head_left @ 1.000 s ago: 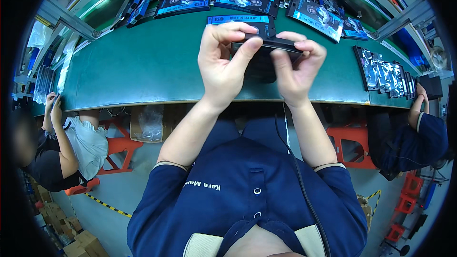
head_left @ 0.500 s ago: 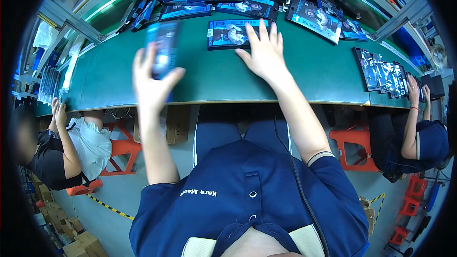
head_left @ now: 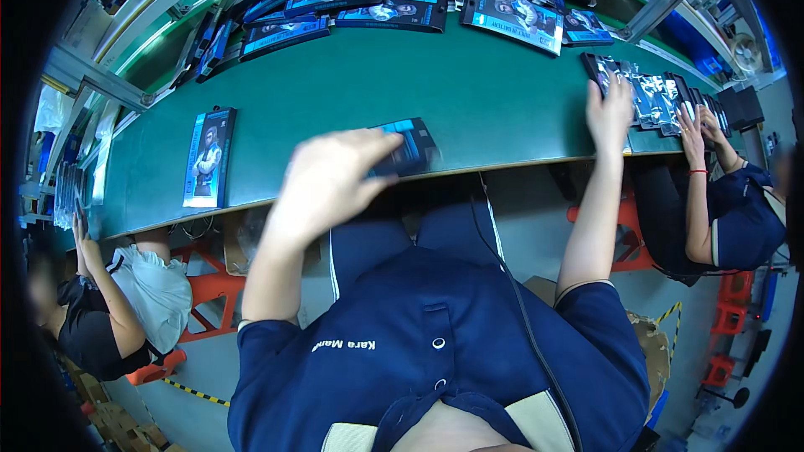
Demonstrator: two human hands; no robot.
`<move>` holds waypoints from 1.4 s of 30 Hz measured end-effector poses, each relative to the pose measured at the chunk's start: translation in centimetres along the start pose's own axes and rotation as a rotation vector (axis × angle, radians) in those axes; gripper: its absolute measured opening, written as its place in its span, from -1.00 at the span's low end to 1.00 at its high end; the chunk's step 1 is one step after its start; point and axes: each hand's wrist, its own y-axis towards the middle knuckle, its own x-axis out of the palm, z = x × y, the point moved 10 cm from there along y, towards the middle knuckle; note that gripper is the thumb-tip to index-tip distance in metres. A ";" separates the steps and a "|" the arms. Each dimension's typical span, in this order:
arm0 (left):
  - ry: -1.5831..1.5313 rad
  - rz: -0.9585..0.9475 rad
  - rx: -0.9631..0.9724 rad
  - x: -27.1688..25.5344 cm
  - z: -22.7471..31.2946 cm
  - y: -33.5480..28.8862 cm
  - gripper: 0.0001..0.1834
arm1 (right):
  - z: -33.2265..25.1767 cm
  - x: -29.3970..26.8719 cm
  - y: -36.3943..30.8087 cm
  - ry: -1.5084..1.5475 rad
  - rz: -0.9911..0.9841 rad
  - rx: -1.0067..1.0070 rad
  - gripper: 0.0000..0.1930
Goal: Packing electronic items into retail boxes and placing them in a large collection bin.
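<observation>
My left hand [head_left: 331, 180] is bent over a small blue-and-black box [head_left: 412, 149] near the table's front edge, its fingers curled over the box's left part and somewhat blurred. My right hand [head_left: 610, 113] reaches to the right, fingers and thumb apart, over the nearest of a row of shiny film-wrapped packs [head_left: 649, 96] in black casings. Whether it touches that pack I cannot tell. To the left, another blue-and-black box [head_left: 209, 159] with a printed figure lies flat by itself.
A heap of similar boxes [head_left: 389, 12] lines the back of the green table [head_left: 368, 75]. At the right, a co-worker's hands [head_left: 695, 130] are at the same row of packs. Another person [head_left: 105, 285] sits at the left. Metal frame posts [head_left: 109, 79] stand at both sides.
The box that was in my left hand now lies at the left. My left hand has moved right onto the other box, now nearer the front edge. My right hand has left it for the packs.
</observation>
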 end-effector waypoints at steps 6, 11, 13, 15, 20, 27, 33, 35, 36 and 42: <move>0.046 -0.311 -0.173 -2.8 -6.7 3.6 -0.56 | -2.6 -0.9 -4.4 -0.043 -0.076 -0.043 -0.60; 0.312 -0.252 -0.126 -4.4 -4.4 5.8 -0.54 | -0.4 -4.1 -8.1 0.183 0.171 0.211 -0.84; 0.401 -0.301 -0.064 -5.4 -3.2 6.6 -0.57 | -0.8 -5.0 -9.2 0.066 0.262 0.211 -0.80; 0.602 -0.313 -0.142 -6.7 -6.5 8.0 -0.55 | -0.9 -5.1 -8.9 0.160 0.260 0.221 -0.74; 0.737 -0.359 -0.129 -7.0 -8.1 10.2 -0.53 | -1.2 -5.2 -8.3 0.288 0.193 0.248 -0.52; 0.672 -0.143 -0.080 -9.5 -7.3 10.4 -0.54 | -13.2 -6.6 -5.8 0.575 0.133 -0.063 -0.61; 0.088 0.038 -0.197 -7.2 -7.0 5.8 -0.41 | -12.2 -4.7 9.8 0.656 0.293 -0.178 -0.83; -0.269 0.182 -0.323 -4.7 -9.8 2.9 -0.51 | -11.0 -3.0 17.1 0.664 0.197 0.006 -0.82; -0.543 0.363 -0.395 -3.7 -11.2 0.7 -0.62 | -11.7 -2.6 20.6 0.588 0.200 -0.031 -0.81; -1.474 0.882 -0.447 -0.1 -10.2 -5.4 -0.65 | -11.9 4.8 37.9 0.000 -0.117 -0.289 -0.64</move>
